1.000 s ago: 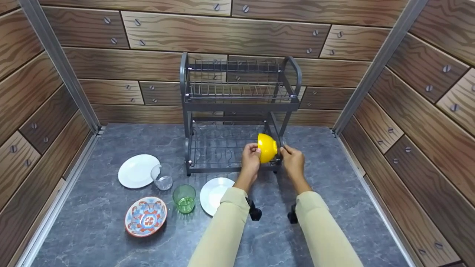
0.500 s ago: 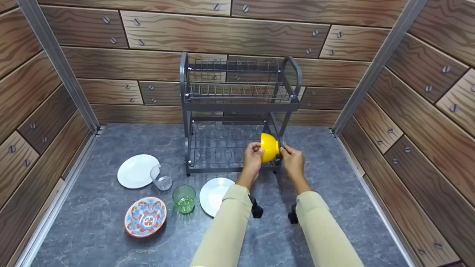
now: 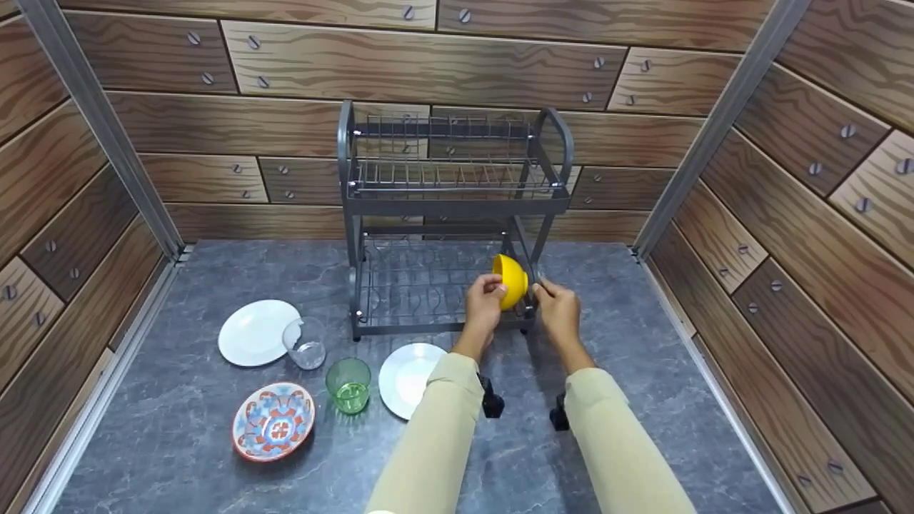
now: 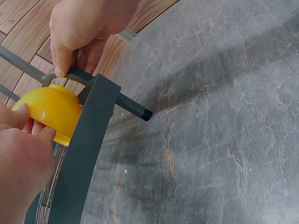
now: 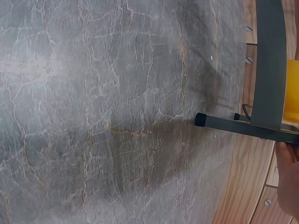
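My left hand pinches a yellow bowl by its rim. The bowl is tipped on its side, its opening facing left and its base towards the right side of the lower tier of a dark grey two-tier dish rack. Fingers of my right hand are curled at the rack's lower right frame, beside the bowl's base. In the left wrist view, the right hand grips the rack's bent tube above the bowl. Whether the bowl touches the lower wires cannot be told.
On the grey marbled floor, left of my arms, are a white plate, a clear glass, a green glass, a patterned bowl and another white plate, partly behind my left sleeve. Wood-patterned walls surround the floor.
My left hand has brought the bowl slightly to the right, closer to the rack's right side. The right hand keeps its place on the frame. The whole head view has shifted a little.
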Motion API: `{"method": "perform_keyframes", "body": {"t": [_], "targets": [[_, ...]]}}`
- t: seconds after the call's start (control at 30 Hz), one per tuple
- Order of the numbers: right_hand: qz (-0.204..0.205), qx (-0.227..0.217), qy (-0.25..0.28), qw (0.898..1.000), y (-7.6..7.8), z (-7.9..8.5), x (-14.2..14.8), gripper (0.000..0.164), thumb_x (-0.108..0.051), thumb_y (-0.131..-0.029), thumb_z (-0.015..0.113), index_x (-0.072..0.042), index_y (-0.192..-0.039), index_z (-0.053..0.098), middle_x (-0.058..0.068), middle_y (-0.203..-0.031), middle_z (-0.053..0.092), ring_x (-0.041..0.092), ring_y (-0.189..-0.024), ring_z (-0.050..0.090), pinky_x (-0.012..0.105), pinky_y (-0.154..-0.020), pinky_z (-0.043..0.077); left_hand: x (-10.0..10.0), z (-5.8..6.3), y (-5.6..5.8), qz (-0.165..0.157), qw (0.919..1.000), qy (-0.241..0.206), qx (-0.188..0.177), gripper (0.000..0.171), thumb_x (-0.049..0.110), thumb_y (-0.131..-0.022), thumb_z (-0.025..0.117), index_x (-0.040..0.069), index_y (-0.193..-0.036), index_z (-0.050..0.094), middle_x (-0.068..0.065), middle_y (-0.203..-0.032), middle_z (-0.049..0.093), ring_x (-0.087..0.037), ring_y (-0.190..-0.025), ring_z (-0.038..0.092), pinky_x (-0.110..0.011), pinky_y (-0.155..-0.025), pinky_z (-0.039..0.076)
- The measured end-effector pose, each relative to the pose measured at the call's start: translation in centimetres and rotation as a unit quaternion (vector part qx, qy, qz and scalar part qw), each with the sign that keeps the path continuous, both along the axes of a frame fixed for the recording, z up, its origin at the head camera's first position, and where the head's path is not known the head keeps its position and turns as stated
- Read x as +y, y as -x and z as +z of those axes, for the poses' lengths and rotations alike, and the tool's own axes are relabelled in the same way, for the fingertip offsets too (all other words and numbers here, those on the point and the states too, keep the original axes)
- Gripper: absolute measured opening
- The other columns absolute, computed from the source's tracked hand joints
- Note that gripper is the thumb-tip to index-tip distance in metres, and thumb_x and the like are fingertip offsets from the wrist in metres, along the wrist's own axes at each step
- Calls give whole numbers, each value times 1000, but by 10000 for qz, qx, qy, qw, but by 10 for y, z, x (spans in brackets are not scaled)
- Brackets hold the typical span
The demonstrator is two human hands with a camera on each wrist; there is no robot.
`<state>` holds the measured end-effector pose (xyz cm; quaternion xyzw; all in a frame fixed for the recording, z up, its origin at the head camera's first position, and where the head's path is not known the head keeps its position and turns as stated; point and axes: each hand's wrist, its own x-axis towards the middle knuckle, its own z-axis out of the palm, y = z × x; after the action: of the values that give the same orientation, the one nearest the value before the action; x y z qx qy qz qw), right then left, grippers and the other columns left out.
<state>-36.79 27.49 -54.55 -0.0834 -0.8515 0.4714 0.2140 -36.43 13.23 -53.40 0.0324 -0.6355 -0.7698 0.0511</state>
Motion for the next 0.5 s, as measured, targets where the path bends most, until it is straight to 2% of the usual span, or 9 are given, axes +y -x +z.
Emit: {"method": "perform_keyframes", "body": {"t": [0.17, 0.5], "targets": [[-30, 8, -29, 10000, 0, 1, 1, 32, -15, -96, 69, 2, -123, 69, 22, -124, 68, 37, -116, 66, 48, -96, 54, 4, 1, -2, 94, 9998, 148, -41, 17, -2, -92, 66, -5, -109, 69, -11, -95, 69, -15, -88, 61, -21, -77, 50], [1, -37, 147, 9999, 1, 0, 1, 32, -17, -96, 69, -1, -123, 69, 20, -125, 67, 35, -118, 65, 46, -98, 54, 9, 0, -5, -112, 9998, 129, -113, 18, -1, -94, 65, -5, -110, 72, -14, -104, 73, -17, -95, 66, -24, -84, 54]]}}
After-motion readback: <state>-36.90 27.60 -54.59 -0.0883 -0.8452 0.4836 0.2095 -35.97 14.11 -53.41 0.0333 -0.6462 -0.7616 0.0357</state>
